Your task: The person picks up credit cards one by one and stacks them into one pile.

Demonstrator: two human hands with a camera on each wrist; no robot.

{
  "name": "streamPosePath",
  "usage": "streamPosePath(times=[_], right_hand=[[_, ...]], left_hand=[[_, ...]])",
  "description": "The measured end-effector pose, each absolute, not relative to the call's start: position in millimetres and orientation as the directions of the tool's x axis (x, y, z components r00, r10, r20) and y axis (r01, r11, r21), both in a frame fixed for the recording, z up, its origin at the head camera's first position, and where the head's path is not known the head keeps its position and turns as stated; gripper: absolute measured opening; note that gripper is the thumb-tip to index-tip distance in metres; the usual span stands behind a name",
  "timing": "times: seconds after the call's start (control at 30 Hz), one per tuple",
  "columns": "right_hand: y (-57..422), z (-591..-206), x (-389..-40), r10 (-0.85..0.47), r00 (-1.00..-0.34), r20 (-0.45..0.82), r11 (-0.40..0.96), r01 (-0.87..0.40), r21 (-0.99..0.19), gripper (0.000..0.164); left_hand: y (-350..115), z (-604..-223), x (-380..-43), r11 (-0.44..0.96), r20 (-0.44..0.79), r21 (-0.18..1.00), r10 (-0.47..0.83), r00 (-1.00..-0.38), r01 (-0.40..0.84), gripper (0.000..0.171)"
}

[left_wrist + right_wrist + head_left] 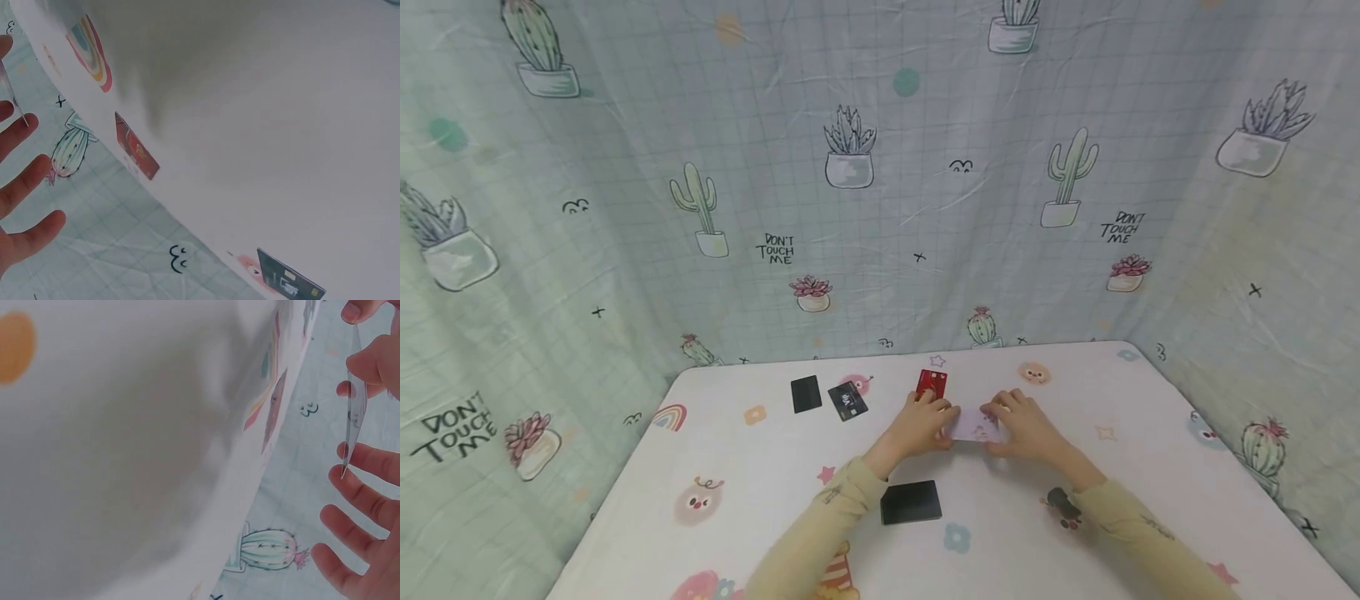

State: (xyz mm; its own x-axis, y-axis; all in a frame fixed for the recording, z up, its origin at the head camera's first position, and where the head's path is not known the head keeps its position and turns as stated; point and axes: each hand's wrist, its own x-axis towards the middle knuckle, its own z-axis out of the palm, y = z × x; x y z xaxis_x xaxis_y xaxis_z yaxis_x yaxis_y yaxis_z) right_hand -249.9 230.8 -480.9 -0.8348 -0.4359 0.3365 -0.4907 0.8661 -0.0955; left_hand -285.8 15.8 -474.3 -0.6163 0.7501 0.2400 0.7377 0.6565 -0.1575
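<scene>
Between both hands is a thin, pale pink-purple card [976, 425], held up over the white table [760, 492]. My left hand [922, 423] pinches its left side, and my right hand [1021, 423] pinches the right side. Seen nearly edge-on in the right wrist view, the card [355, 415] sits between thumbs and fingertips of both hands. The left wrist view catches only a sliver of the card [14, 94] by the left fingers [25, 181]. Just behind the left hand lies a red card [932, 382], partly covered by its fingers in the head view.
Left of the red card lie a black card with pale print [847, 400] and a plain black rectangle [807, 393]. A larger flat black rectangular item [911, 502] lies nearer, beside the left forearm. Patterned cloth [895, 217] hangs behind the table.
</scene>
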Motion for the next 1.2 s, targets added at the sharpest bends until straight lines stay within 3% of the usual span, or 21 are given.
streamPosePath(times=[0.2,0.53,0.87,1.2], right_hand=[[224.4,-481.3,-249.2,-0.465,-0.800,0.379,0.848,-0.525,-0.068,0.050],[206.4,-470.0,-237.8,-0.482,-0.800,0.357,0.834,-0.544,-0.094,0.051],[190.0,-462.8,-225.6,-0.545,-0.744,0.387,0.782,-0.618,-0.085,0.056],[178.6,-464.9,-216.2,-0.548,-0.754,0.363,0.764,-0.627,-0.151,0.055]], left_hand=[[3.0,-469.3,-276.6,0.680,0.243,-0.125,0.727,-0.642,0.722,0.049],[-20.9,-465.0,-259.5,0.701,0.301,-0.101,0.698,-0.650,0.706,0.053],[-43.0,-459.2,-237.6,0.713,0.324,-0.027,0.669,-0.669,0.701,0.053],[-57.2,-456.7,-216.5,0.744,0.302,0.022,0.631,-0.714,0.667,0.054]])
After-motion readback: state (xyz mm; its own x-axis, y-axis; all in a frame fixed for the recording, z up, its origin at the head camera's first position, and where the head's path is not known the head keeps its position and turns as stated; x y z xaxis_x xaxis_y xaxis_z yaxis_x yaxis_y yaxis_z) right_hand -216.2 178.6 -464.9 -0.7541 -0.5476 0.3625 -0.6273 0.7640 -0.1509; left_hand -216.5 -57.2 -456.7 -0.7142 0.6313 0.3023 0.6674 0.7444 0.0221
